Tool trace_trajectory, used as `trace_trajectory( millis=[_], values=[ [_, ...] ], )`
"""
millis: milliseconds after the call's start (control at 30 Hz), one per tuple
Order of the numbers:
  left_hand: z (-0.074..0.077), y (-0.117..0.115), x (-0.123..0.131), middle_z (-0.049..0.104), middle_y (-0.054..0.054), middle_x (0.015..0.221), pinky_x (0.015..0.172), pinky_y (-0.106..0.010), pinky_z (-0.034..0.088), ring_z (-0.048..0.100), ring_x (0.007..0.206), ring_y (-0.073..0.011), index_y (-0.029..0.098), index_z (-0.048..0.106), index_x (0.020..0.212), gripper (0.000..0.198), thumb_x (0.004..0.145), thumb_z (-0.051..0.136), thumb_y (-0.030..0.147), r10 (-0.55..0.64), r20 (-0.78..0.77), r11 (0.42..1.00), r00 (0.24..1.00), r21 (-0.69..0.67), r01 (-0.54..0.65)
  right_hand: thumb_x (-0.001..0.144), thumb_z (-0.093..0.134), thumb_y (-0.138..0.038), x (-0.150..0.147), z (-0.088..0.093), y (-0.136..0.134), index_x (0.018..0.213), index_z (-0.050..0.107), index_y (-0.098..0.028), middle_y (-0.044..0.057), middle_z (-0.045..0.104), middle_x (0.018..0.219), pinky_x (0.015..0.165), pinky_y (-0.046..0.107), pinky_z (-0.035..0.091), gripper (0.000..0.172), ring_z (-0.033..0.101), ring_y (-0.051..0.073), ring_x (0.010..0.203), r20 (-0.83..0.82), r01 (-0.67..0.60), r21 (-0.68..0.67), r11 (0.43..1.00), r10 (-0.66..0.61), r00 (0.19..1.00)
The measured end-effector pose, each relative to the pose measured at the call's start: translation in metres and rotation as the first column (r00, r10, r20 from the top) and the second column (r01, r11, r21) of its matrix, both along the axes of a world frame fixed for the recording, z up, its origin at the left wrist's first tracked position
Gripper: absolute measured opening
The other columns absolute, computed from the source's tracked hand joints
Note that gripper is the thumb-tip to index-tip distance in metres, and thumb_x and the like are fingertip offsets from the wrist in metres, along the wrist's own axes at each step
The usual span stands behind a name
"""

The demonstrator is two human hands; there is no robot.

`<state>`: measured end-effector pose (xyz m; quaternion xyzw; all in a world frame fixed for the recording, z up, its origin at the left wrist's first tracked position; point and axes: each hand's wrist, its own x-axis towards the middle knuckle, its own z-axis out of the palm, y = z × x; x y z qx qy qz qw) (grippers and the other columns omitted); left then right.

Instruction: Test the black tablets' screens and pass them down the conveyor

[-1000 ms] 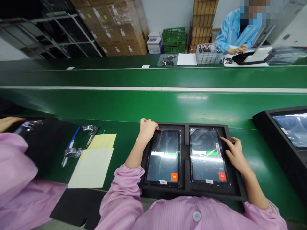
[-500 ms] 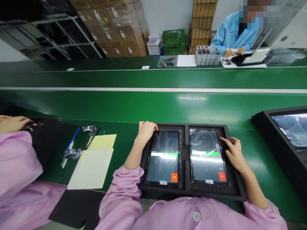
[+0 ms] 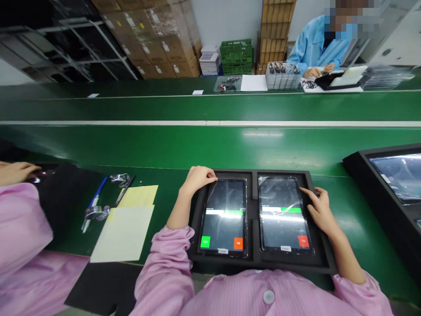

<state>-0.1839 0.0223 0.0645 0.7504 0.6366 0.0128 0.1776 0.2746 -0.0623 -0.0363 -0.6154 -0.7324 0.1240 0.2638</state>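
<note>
A black foam tray (image 3: 253,263) lies in front of me on the green bench and holds two lit tablets side by side. My left hand (image 3: 196,179) curls over the top left corner of the left tablet (image 3: 223,217), fingers closed on its edge. That screen shows a green bar, a green button and an orange one. My right hand (image 3: 318,210) rests on the right edge of the right tablet (image 3: 283,215), fingers bent against its side. Plastic film covers both screens.
Yellow and white paper sheets (image 3: 126,228), a blue pen (image 3: 93,205) and foil scraps lie at the left. A co-worker's pink sleeve (image 3: 23,228) is at far left. Another black tray (image 3: 388,184) with a tablet sits at right. Across the conveyor (image 3: 210,145) a person in blue works.
A green button has appeared at the bottom left of the left tablet's screen. The vertical slider mark on the right tablet's screen is gone. My hands have barely shifted.
</note>
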Motion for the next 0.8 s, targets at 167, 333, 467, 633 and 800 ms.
trace_trajectory(
  millis=[167, 333, 467, 633, 800],
  values=[
    [-0.002, 0.003, 0.009, 0.077, 0.0, 0.081, 0.078, -0.031, 0.038, 0.069, 0.082, -0.0199, 0.022, 0.073, 0.078, 0.021, 0.084, 0.066, 0.041, 0.038, -0.034, 0.999, 0.999, 0.006, -0.038, 0.081, 0.043, -0.013, 0.0, 0.001, 0.004, 0.132, 0.059, -0.027, 0.011, 0.037, 0.121, 0.1, 0.055, 0.046, 0.055, 0.048, 0.029, 0.109, 0.022, -0.006, -0.007, 1.0, 0.006, 1.0],
    [-0.003, -0.018, -0.002, 0.073, -0.008, 0.111, 0.095, -0.039, 0.042, 0.063, 0.107, -0.0275, 0.02, 0.071, 0.105, 0.034, 0.083, 0.067, 0.046, -0.029, 0.015, 0.999, 0.999, -0.018, 0.03, 0.087, 0.041, -0.016, -0.003, 0.016, -0.007, 0.136, 0.054, -0.022, 0.015, 0.039, 0.125, 0.098, 0.059, 0.045, 0.051, 0.049, 0.033, 0.111, 0.069, -0.028, 0.019, 0.999, 0.026, 0.997],
    [-0.015, -0.077, -0.027, 0.02, -0.017, 0.163, 0.114, -0.052, 0.033, 0.023, 0.148, -0.0384, 0.027, 0.025, 0.155, 0.104, 0.07, 0.08, 0.05, -0.124, 0.178, 0.984, 0.976, -0.102, 0.143, 0.095, 0.043, -0.024, -0.021, 0.041, -0.045, 0.141, 0.051, -0.027, 0.017, 0.041, 0.133, 0.096, 0.062, 0.043, 0.046, 0.044, 0.039, 0.119, 0.15, -0.03, 0.125, 0.992, 0.011, 0.989],
    [-0.037, -0.137, -0.043, -0.023, -0.018, 0.163, 0.117, -0.06, 0.026, -0.003, 0.151, -0.0447, 0.035, -0.013, 0.156, 0.129, 0.07, 0.083, 0.042, -0.155, 0.222, 0.971, 0.963, -0.142, 0.189, 0.093, 0.05, -0.014, -0.063, 0.053, -0.084, 0.137, 0.054, -0.03, 0.012, 0.054, 0.125, 0.092, 0.047, 0.048, 0.048, 0.053, 0.03, 0.112, 0.099, -0.31, 0.269, 0.912, 0.294, 0.951],
    [-0.046, -0.134, -0.058, -0.023, -0.021, 0.162, 0.116, -0.062, 0.025, -0.007, 0.15, -0.0465, 0.034, -0.028, 0.151, 0.144, 0.064, 0.085, 0.056, -0.208, 0.31, 0.961, 0.928, -0.112, 0.252, 0.091, 0.052, -0.016, -0.077, 0.051, -0.085, 0.119, 0.067, -0.023, 0.012, 0.062, 0.118, 0.091, 0.046, 0.047, 0.032, 0.056, 0.028, 0.107, 0.211, -0.541, 0.289, 0.79, 0.499, 0.841]
  ],
)
